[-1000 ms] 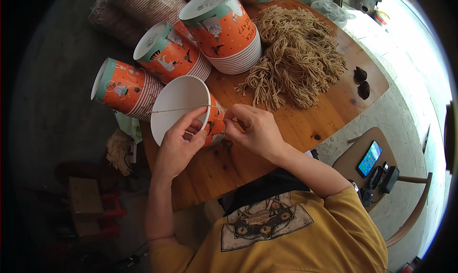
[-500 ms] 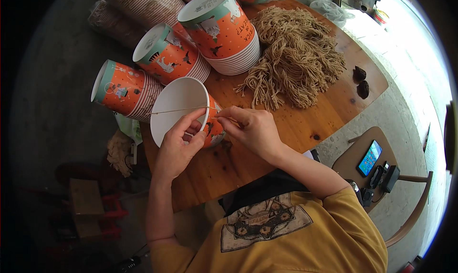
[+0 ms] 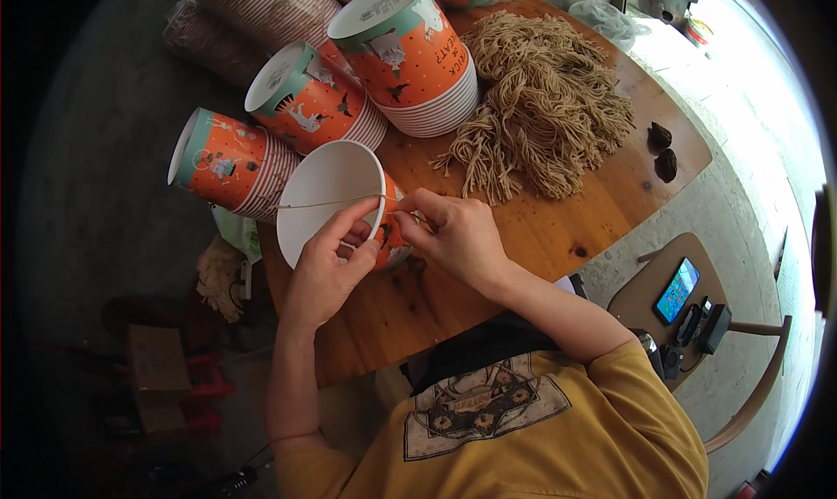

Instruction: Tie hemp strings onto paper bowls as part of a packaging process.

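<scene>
Near the centre of the frame, a paper bucket (image 3: 311, 179) sits on the table (image 3: 602, 216), its white mouth turned to the left and its printed wall to the right. A thin cord (image 3: 327, 204) crosses that mouth and passes over the right part of the rim. The left hand (image 3: 331, 268) is curled at this rim, its forefinger by the cord, probably to steady both; I cannot tell whether its fingers grip or only rest there. Just right of it, the right hand (image 3: 455, 236) brings thumb and forefinger together, apparently pinching the cord outside the wall, perhaps to keep it taut. Beyond, 3 bottom-up stacks, a left stack (image 3: 231, 163), a middle stack (image 3: 318, 98) and a tall stack (image 3: 405, 63), are nested, which likely saves room. A cord heap (image 3: 549, 107) lies at upper right of centre, seemingly within easy reach.
</scene>
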